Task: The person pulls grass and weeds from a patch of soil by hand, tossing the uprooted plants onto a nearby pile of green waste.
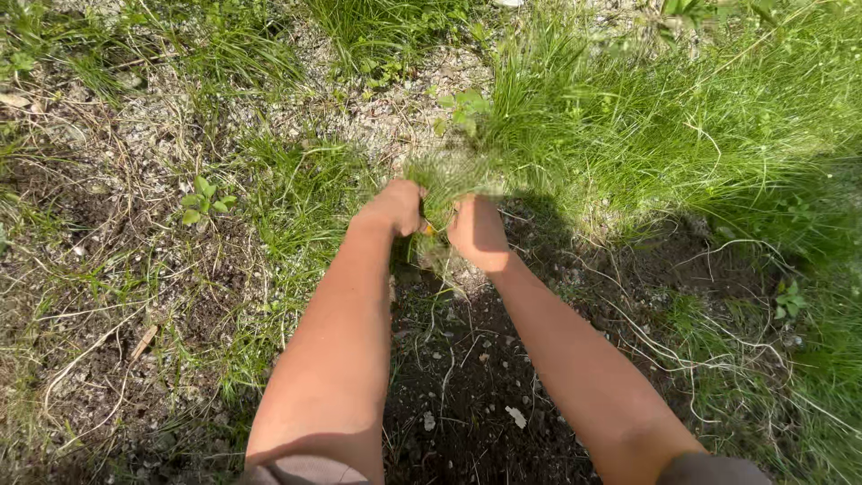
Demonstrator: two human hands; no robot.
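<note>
Grass tuft (446, 184) sat bunched in our clenched fingers (409, 208); gripped above the roots, its blades could have snapped.

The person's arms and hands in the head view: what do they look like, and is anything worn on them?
Both forearms are bare from the wrist to above the elbow. The left hand and the right hand show no gloves, and no watch or bracelet is visible. At the bottom edge, short grey-brown fabric sleeves cover the upper arms.

Bare dark soil (467, 386), grass clumps (628, 117), dry roots (691, 359), pale gravel (395, 108)
</note>
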